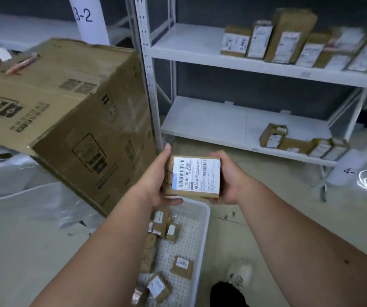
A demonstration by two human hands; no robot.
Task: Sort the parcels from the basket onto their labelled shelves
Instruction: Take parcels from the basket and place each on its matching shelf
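Several parcels already stand on the shelving: a row of them on the upper shelf [200, 52] at its right end, and a smaller group on the lower shelf [211, 125], also to the right. By that evidence the sorting is judged partly done. Work remains: the white basket [202, 229] on the floor holds perhaps eight small brown parcels, loose and unsorted. One parcel [194, 176] is in hand, held above the far end of the basket at about mid-frame. The left hand [158, 182] grips its left edge, thumb under the near side and fingers up along the far side; the right hand [226, 178] clasps the right edge, fingers curled round it. Both grips are closed on the parcel, neither slack. The parcel lies roughly flat with its white label facing up toward the camera. Its outline is near square; which axis is the longer cannot be settled. The label's printed lines run away from the person, toward the shelving. A large cardboard carton [67, 111] sits tilted to the left of the shelf upright.
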